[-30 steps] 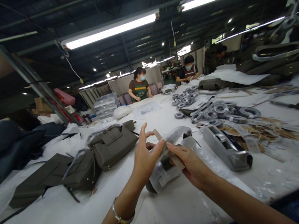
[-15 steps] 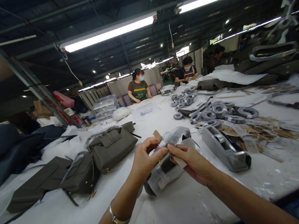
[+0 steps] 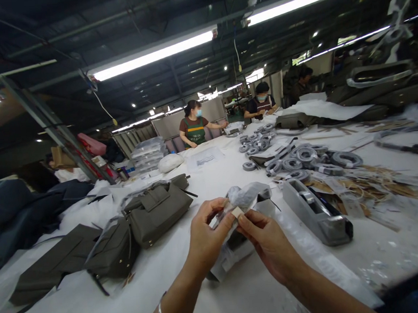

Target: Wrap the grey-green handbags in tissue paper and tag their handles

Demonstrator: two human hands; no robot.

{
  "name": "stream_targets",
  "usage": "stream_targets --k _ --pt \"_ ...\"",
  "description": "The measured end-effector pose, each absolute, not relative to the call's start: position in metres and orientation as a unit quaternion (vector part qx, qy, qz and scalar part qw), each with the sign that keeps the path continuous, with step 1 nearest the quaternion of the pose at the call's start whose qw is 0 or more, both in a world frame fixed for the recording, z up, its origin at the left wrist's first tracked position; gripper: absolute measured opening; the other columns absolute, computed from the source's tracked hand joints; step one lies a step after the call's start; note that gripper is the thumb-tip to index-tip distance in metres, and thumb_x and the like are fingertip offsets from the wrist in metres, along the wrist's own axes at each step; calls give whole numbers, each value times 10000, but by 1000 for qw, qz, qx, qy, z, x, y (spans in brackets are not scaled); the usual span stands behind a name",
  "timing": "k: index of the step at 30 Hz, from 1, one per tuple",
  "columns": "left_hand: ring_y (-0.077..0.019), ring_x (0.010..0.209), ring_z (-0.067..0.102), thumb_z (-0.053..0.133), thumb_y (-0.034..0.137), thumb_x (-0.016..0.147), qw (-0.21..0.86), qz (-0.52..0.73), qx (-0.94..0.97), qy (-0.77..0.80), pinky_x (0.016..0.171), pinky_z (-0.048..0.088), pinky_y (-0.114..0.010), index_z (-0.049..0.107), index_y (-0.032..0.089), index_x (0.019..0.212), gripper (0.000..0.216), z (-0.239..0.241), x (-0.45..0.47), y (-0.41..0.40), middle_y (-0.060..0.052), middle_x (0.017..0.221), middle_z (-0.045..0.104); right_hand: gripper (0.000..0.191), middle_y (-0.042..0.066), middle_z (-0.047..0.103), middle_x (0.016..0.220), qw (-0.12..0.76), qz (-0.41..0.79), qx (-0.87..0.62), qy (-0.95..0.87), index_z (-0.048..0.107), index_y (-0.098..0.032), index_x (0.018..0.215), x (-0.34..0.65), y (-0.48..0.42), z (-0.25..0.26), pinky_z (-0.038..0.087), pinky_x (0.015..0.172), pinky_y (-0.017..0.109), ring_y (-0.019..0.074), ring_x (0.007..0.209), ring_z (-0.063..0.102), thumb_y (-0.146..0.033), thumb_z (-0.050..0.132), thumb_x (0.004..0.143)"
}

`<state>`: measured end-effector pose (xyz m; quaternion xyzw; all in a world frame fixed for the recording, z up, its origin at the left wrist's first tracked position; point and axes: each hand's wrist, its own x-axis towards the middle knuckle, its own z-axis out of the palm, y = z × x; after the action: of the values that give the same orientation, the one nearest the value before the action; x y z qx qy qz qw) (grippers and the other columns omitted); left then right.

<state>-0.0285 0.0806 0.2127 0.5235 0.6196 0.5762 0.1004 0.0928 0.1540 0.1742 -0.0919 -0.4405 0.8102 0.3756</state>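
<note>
A small pale piece of card (image 3: 237, 212) is pinched between my two hands. My left hand (image 3: 209, 229) is closed, thumb and fingertips on its left side. On the other side my right hand (image 3: 263, 229) grips it between thumb and fingers. Directly under and behind them lies a dark bag (image 3: 234, 253) partly wrapped in clear plastic, its wrapped handle (image 3: 250, 193) arching up behind my fingers. My hands cover much of this bag. A grey tape dispenser (image 3: 316, 210) stands to the right of my right hand.
Olive handbags (image 3: 158, 208) lie to the left on white sheeting. Coiled straps (image 3: 296, 157) and a heap of tan tags (image 3: 363, 187) fill the right side. A plastic strip (image 3: 321, 253) runs along the table (image 3: 267, 296). Co-workers (image 3: 194, 124) are across it.
The card, longer and sticking out past both hands before, now shows as a small pale piece between the fingertips. Across the table, a co-worker's arm has reached out to the right.
</note>
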Motion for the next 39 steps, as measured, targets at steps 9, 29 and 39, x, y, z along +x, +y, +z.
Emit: stream_targets --k 9,29,39 --pt "-198 956 659 627 273 876 54 549 536 639 876 511 -305 702 220 1034 183 214 -23 72 -47 1014 704 255 12 666 842 386 795 -121 -451 720 -211 934 85 156 166 457 828 321 171 806 565 -418 764 792" --pt "-295 1198 618 469 118 928 -340 224 628 664 967 544 -388 494 117 1413 486 199 -4 58 -174 1347 595 283 26 675 847 383 802 -118 -443 696 -179 879 87 156 171 494 827 325 183 850 600 -386 820 732" --pt "-238 1219 601 550 263 929 -156 339 621 689 1045 482 -355 590 225 1331 406 217 -17 59 -92 1330 632 348 64 726 950 374 780 -132 -484 726 -192 1021 97 160 182 515 887 381 233 913 661 -439 771 779"
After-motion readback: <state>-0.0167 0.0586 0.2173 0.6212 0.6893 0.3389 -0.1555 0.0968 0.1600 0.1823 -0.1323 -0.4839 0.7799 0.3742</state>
